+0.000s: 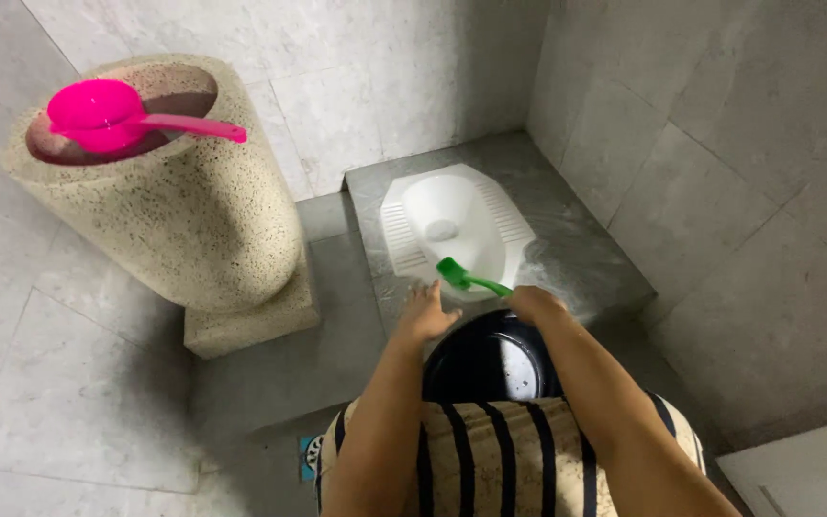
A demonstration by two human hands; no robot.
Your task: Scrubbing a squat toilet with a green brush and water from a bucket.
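A: Nearest the camera: striped cloth [490, 450] across the lap, both forearms reaching forward. Below them, a black bucket [490, 364] on the floor.

B: Hands?

A: Right hand [533, 304] is closed around the handle of a green brush [466, 279]; the grip looks firm, fingers wrapped, brush head pointing left and forward. Left hand [426, 311] is open, fingers spread, holding nothing, just above the edge of the raised step [586, 258].

B: Where is the brush head?

A: At the near rim of the white squat toilet [452, 230], touching or just over it; I cannot tell which. The step beside it looks wet on the right.

B: Advice for scrubbing?

A: My judgement: keep the bristles flat on the ribbed foot pads, work short strokes toward the bowl, and keep the free hand off the wet tile.

B: Farther off?

A: Left, a speckled stone water basin [184, 211] with a pink dipper [107, 115] resting across its mouth. Grey tiled walls [720, 144] behind.
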